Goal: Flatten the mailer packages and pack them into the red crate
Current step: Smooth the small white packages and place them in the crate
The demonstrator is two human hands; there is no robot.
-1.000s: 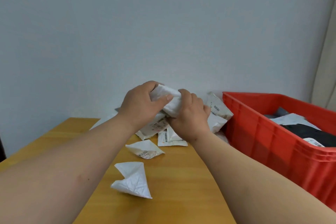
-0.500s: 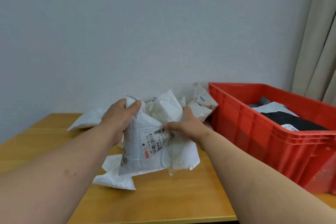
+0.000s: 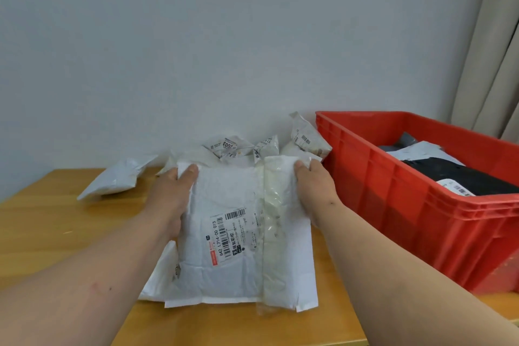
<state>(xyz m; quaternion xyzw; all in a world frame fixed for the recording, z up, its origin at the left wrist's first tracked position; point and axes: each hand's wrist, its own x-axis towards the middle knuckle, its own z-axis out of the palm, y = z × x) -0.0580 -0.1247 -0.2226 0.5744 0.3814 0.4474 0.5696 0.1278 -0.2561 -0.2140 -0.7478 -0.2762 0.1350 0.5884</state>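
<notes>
At the left of the frame I see a crumpled white mailer (image 3: 118,177) lying alone on the wooden table (image 3: 47,227), as it did half a second ago. My left hand (image 3: 171,196) now sits at centre left, its thumb curled over the upper left corner of the large white mailer (image 3: 233,236) in a pinching grip. Half a second ago that mailer was bunched and lifted between my hands; now it is spread out, label side up, lying on the table at centre frame with its barcode label (image 3: 227,233) facing me. It covers another white mailer (image 3: 160,275), whose edge pokes out at lower left. Behind it, against the wall, the heap of crumpled mailers (image 3: 247,146) stays where it was. My right hand (image 3: 314,191) holds the mailer's upper right corner, thumb on top, over the clear taped strip. At the right the red crate (image 3: 393,205) stands on the table, just beside the mailer, with grey, white and black packages (image 3: 455,177) already inside.
</notes>
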